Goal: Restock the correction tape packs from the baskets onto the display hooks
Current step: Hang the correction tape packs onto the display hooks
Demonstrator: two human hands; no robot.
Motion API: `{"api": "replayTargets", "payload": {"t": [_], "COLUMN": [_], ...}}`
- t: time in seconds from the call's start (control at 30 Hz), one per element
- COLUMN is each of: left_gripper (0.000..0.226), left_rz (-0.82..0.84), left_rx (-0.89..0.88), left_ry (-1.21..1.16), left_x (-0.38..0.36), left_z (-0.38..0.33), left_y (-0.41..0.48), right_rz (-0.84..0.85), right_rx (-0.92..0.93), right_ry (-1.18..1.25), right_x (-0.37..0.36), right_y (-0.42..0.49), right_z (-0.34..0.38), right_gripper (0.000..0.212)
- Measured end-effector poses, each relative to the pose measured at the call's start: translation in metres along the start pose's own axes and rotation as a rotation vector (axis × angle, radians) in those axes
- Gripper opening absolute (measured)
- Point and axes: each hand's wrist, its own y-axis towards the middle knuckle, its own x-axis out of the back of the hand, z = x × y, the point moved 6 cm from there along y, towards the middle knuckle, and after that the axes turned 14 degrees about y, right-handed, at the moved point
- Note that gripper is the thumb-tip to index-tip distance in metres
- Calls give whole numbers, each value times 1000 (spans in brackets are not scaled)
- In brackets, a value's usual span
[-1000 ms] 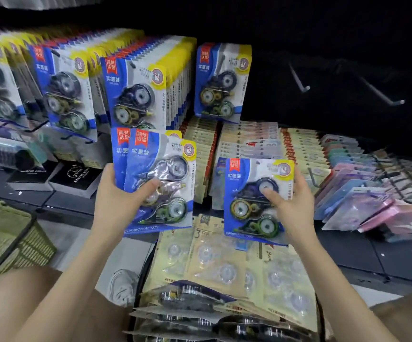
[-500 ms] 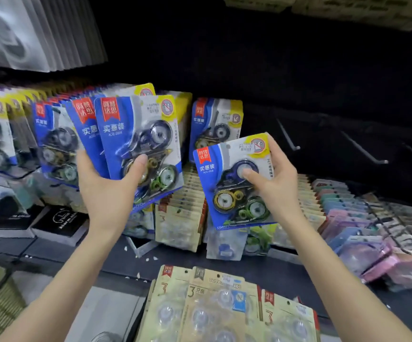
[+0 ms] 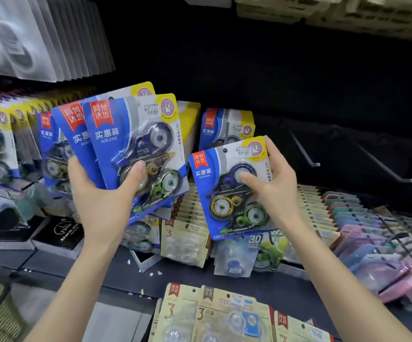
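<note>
Left hand [image 3: 101, 201] grips blue packs [image 3: 135, 149]; right hand [image 3: 274, 191] holds single pack [image 3: 227, 193] before hooks [image 3: 306, 151].

Left hand [image 3: 101, 208] holds two blue packs [image 3: 135, 149]; right hand [image 3: 274, 191] holds a single pack [image 3: 227, 193]; three tan packs [image 3: 224, 314] at bottom centre.

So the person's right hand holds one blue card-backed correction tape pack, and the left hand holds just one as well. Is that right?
Not quite. The left hand grips at least two blue card-backed correction tape packs, fanned one behind the other, as the head view shows. The right hand does hold a single blue pack.
</note>
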Motion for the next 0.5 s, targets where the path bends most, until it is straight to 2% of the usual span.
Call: {"api": "replayTargets", "payload": {"t": [0.17, 0.5], "left_gripper": [53, 54], "left_rz": [91, 149], "left_rx": [-42, -18], "left_ry": [20, 36], "left_x": [-5, -12], "left_z": [-3, 11], "left_y": [4, 9], "right_rz": [-13, -58], "right_rx": [27, -79], "right_ry": [-8, -6], "right_x": [-1, -3], "right_y": [6, 58], "right_z": [-2, -63], "right_gripper": [81, 59]}}
